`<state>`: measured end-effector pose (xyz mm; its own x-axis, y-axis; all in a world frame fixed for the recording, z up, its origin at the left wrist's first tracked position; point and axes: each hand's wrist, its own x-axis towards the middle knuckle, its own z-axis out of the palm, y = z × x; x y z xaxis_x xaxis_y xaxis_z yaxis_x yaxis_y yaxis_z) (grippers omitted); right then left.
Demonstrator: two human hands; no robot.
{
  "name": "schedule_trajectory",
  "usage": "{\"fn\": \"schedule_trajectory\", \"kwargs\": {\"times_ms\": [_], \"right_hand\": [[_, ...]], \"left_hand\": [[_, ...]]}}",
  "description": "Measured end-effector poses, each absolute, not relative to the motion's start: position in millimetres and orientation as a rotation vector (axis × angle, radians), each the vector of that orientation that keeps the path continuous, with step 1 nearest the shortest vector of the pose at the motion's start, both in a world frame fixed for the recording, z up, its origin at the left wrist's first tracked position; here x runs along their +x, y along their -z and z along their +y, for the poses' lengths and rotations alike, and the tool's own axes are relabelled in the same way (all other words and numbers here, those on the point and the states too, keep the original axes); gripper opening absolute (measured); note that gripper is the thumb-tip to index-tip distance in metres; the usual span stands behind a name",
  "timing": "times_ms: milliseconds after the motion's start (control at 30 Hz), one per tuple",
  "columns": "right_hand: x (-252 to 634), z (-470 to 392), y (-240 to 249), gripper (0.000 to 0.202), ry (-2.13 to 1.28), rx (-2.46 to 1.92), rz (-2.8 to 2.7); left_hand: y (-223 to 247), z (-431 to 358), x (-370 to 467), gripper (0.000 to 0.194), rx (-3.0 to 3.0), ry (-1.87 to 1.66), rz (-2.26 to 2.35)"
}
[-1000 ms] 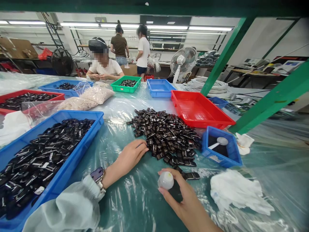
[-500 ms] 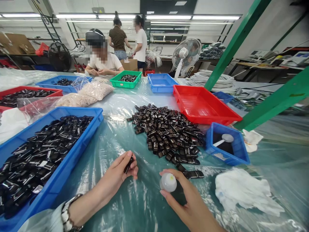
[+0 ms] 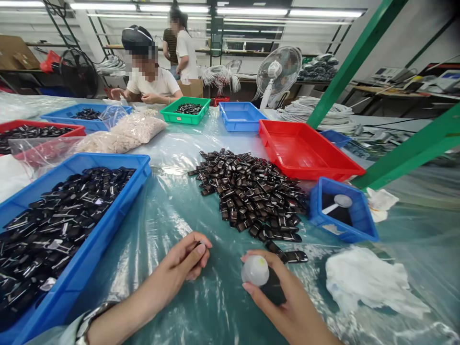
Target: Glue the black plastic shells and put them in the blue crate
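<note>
My left hand (image 3: 187,261) is closed around a small black piece (image 3: 200,244), mostly hidden by the fingers, over the green table covering. Thumb and fingers of my right hand (image 3: 283,292) grip a round translucent white bottle (image 3: 256,270) with a yellowish spot on top. Beyond both hands lies a heap of small black pieces (image 3: 247,191). Two pieces at its near edge lie just past my right fingers. On the left, a long blue tray (image 3: 118,215) holds many black pieces. A white cloth (image 3: 370,282) rests to the right of my right hand.
A small blue bin (image 3: 341,232) with a white scoop (image 3: 341,201) stands right of the heap, near a green post (image 3: 359,67). Behind are a red tray (image 3: 309,148), an empty blue tray (image 3: 241,117) and a green tray (image 3: 185,112). A person (image 3: 153,81) sits across the table.
My left hand has turned and moved slightly right, so its fingers now cover most of the black piece. The seated person's hand has lifted; the standing people have moved left in view.
</note>
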<state>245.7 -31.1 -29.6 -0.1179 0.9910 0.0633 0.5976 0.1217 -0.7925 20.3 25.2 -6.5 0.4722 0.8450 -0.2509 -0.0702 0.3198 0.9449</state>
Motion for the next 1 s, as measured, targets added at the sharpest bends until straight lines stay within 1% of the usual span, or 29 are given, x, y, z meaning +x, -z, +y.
{"fn": "schedule_trajectory", "kwargs": {"times_ms": [167, 300, 400, 600, 767, 1000], "right_hand": [[244.2, -32.7, 26.4, 0.031, -0.752, -1.541, -1.761], [243.8, -30.6, 20.8, 0.033, -0.669, -1.413, -1.828], [245.2, -32.8, 21.7, 0.034, -0.670, -1.354, -1.826], [249.5, -36.1, 24.8, 0.038, -0.731, -1.307, -1.908], [248.9, -33.6, 24.0, 0.040, -0.647, -1.292, -1.938], [247.6, -33.3, 22.7, 0.041, -0.631, -1.278, -1.961]], "left_hand": [[9.9, 17.4, 17.0, 0.032, 1.147, -0.692, 0.927], [8.5, 10.1, 12.4, 0.033, 1.230, -0.630, 1.008], [2.8, 6.8, 8.5, 0.035, 1.350, -0.573, 1.096], [-1.6, 6.5, 5.3, 0.024, 1.440, -0.573, 1.110], [-3.9, 6.2, 5.1, 0.021, 1.432, -0.544, 1.092], [-6.9, 6.7, 4.3, 0.017, 1.451, -0.540, 1.077]]}}
